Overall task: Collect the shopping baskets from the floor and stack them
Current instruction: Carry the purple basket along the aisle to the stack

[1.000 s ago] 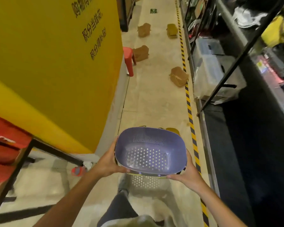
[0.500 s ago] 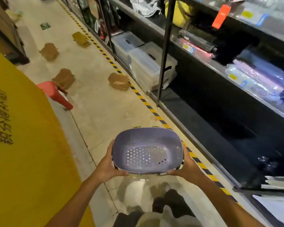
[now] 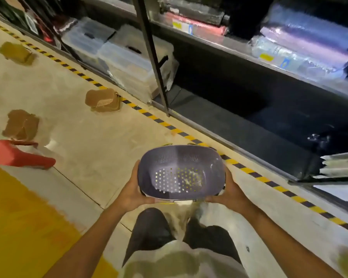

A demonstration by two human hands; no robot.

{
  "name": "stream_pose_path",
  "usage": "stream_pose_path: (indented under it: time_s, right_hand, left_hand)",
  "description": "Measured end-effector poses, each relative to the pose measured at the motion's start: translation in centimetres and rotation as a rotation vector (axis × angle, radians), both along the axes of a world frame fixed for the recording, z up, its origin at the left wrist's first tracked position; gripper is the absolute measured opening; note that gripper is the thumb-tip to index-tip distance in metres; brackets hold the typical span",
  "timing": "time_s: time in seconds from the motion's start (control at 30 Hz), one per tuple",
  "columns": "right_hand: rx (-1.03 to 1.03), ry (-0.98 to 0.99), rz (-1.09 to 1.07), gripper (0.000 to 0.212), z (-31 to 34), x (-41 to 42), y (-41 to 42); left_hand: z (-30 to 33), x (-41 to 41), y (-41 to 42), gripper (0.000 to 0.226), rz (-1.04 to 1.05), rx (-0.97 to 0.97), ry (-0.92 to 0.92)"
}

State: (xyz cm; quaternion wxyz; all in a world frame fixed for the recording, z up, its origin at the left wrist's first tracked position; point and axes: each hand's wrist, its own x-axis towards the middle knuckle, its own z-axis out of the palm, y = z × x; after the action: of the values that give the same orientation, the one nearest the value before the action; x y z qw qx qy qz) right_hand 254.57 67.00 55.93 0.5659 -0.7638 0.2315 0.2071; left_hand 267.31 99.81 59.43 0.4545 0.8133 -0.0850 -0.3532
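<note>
Basket [image 3: 181, 173], purple, mouth up, clamped between left hand [image 3: 132, 190] and right hand [image 3: 229, 192]; fingers [image 3: 147, 200] curled under near rim, gripping. Brown baskets [image 3: 102, 100] on floor.

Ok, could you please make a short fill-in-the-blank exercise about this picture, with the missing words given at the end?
1. The purple basket is held by ____ hands, the left hand and the right hand.
2. The bottom of the purple basket has many small ____.
3. The brown basket nearest the striped floor tape lies on the ____.
4. The stool by the yellow area is ____ in colour.

Missing words: both; holes; floor; red
</note>
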Motion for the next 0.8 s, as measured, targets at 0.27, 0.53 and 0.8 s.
stream_pose_path:
  time_s: [0.27,0.53,0.8]
  right_hand:
    - [0.071,0.003,-0.359,0.117,-9.9,1.1,2.2]
    - [0.044,0.139,-0.566,0.124,-27.2,1.9,4.8]
    - [0.059,0.121,-0.674,0.119,-40.6,3.7,6.3]
  left_hand:
    - [-12.8,10.6,-4.3,0.139,-0.281,0.002,0.148]
    - [-32.3,15.9,-6.7,0.134,-0.403,-0.03,0.324]
    - [-45.7,16.9,-6.7,0.128,-0.433,-0.078,0.275]
